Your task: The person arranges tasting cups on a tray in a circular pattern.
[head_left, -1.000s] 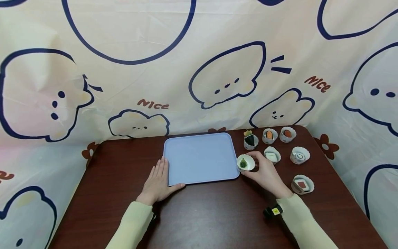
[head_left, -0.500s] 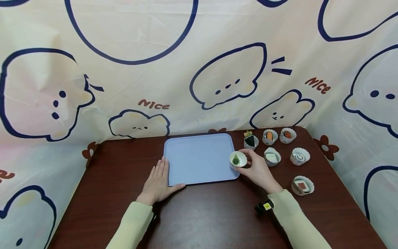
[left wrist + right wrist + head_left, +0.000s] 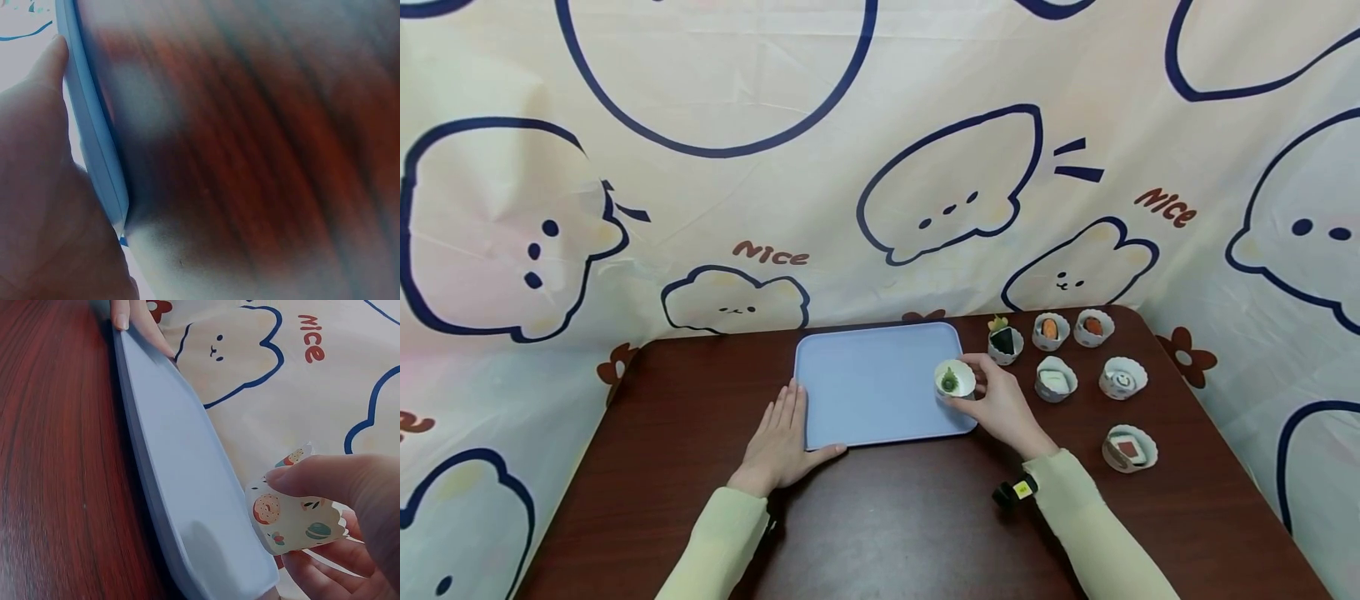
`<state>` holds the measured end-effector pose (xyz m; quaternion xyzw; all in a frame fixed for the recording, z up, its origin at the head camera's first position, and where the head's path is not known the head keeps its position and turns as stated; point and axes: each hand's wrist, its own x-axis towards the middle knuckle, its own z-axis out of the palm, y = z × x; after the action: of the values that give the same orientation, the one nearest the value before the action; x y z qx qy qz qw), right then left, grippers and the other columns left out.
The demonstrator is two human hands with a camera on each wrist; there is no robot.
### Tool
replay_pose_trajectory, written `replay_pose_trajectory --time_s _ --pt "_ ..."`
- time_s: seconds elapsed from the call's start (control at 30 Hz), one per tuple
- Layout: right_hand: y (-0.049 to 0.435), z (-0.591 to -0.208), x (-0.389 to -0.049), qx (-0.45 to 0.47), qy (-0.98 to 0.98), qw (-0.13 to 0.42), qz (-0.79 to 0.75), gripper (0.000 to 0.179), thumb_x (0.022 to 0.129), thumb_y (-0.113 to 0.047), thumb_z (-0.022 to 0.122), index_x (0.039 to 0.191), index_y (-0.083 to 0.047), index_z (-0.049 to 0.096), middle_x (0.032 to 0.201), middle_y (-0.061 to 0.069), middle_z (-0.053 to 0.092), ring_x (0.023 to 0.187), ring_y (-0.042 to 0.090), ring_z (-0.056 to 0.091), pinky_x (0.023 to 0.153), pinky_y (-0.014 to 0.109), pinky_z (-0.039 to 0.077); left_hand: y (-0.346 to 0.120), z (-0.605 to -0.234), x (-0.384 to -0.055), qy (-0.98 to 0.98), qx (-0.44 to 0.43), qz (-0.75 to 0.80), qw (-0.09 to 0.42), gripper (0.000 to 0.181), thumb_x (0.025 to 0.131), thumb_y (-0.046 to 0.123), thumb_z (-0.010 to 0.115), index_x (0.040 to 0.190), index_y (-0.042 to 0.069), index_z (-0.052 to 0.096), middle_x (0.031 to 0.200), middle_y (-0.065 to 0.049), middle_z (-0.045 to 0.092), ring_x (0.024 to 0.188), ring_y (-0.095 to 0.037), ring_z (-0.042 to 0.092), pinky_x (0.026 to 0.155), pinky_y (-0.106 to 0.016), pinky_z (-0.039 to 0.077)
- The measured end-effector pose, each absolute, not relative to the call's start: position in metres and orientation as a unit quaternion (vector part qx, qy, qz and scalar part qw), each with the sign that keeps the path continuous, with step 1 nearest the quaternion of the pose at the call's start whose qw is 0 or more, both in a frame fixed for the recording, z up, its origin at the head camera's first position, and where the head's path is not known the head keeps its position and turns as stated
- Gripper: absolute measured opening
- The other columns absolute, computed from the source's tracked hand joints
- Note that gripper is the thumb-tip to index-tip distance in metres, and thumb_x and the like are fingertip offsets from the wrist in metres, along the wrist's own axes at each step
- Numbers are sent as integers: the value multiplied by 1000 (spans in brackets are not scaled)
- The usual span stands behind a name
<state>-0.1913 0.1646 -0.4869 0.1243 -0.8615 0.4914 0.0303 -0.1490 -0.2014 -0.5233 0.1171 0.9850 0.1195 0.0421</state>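
My right hand (image 3: 1000,408) pinches a white paper baking cup (image 3: 966,381) between thumb and fingers, over the right end of a light blue tray (image 3: 872,392). Inside the cup shows a small green leafy piece (image 3: 950,381). Printed donuts and macarons decorate the cup's side (image 3: 294,519) in the right wrist view, and a shadow falls on the tray below. My left hand (image 3: 781,437) rests at the tray's near left corner, fingers straight along its left edge and thumb at the front edge. In the left wrist view, the hand lies against the tray's rim (image 3: 94,131).
On the dark wooden table (image 3: 895,517), right of the tray, stand several paper cups with toy-like food: a black-wrapped triangle (image 3: 1002,339), orange pieces (image 3: 1049,329), a pale block (image 3: 1055,380), a white swirl (image 3: 1123,380) and a red-and-white square (image 3: 1129,448). A printed cloth (image 3: 820,208) hangs behind.
My right hand has carried the cup leftward from beside the tray's right edge to over its right end. The left hand has stayed in place at the tray's corner.
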Motion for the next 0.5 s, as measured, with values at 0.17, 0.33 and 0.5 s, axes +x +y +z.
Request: replay_pose_trajectory --time_s 0.17,0.33,0.5 --pt "157 -487 -193 128 -861 31 491 67 76 -7 91 134 -5 58 118 13 66 108 25 63 89 44 55 -198 -511 -145 985 114 122 51 123 85 80 56 158 -9 15 166 -26 7 153 -39 9 121 -52 12" --pt "151 -487 -197 128 -857 26 499 66 76 -9 91 133 -7 57 119 11 65 108 24 62 91 44 54 -197 -508 -143 984 117 127 46 122 85 79 58 158 -10 17 165 -27 10 152 -41 11 120 -53 13" --pt "145 -488 -201 126 -850 23 511 66 77 -7 90 133 -6 55 121 12 64 111 25 62 93 43 54 -200 -520 -147 985 119 121 35 125 83 84 52 159 -8 15 166 -25 9 153 -39 10 121 -52 13"
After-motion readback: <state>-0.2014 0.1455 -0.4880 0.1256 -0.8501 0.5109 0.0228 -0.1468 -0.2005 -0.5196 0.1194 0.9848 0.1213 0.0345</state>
